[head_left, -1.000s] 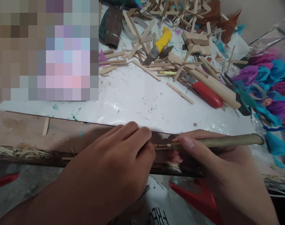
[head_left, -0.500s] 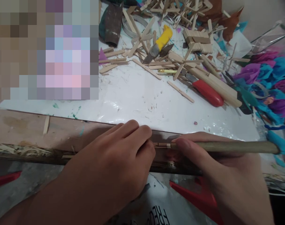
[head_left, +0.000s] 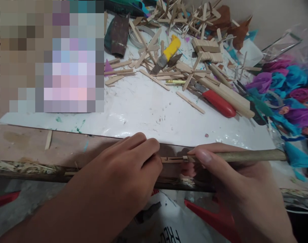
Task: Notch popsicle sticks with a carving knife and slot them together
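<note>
Though now farther apart, left hand [head_left: 123, 175] curled over stick [head_left: 164, 159], right hand [head_left: 245, 180] round rod [head_left: 252, 155]

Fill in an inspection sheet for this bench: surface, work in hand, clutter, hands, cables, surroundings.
Surface: white sheet on a brown bench; sheet has green smears and small scraps.
Work: thin stick, beside the near end of a wooden rod; exact contact too small to tell.
Clutter: loose sticks, yellow-handled knife, red-handled cutter, bright crepe paper.
Hands: left hand curled over the stick's left end; right hand closed on the rod.
Cables: white strand at lower right, possibly a cable.
Surroundings: printed bag and red plastic below the bench edge; upper left pixelated.
</note>
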Action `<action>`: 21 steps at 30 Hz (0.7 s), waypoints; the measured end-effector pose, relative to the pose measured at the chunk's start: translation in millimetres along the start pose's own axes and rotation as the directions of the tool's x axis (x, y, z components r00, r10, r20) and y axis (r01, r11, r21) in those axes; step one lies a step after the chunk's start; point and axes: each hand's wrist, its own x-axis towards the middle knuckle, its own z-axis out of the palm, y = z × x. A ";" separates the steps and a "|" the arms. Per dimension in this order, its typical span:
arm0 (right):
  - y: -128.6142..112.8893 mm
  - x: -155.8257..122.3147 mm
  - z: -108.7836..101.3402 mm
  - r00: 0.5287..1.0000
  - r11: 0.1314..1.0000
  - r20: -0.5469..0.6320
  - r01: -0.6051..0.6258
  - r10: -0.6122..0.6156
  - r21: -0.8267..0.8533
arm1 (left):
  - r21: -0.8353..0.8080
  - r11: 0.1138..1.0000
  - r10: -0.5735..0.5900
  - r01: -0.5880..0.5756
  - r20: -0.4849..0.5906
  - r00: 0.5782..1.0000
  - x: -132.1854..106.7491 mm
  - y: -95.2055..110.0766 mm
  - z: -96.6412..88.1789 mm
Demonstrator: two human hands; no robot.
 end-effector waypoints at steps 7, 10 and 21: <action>-1.6 -2.6 3.1 0.999 1.000 0.051 -0.004 0.004 -0.001 | 0.075 0.997 0.020 -0.018 -0.026 0.999 -1.8 1.8 1.3; -2.9 -1.2 4.2 0.998 1.000 0.060 0.013 -0.012 -0.014 | 0.070 0.997 0.018 -0.016 -0.033 0.999 -2.8 2.4 1.9; -0.6 1.1 -1.4 0.998 1.000 0.068 -0.020 0.019 0.014 | 0.054 0.999 0.005 -0.002 -0.061 0.998 1.5 1.9 2.0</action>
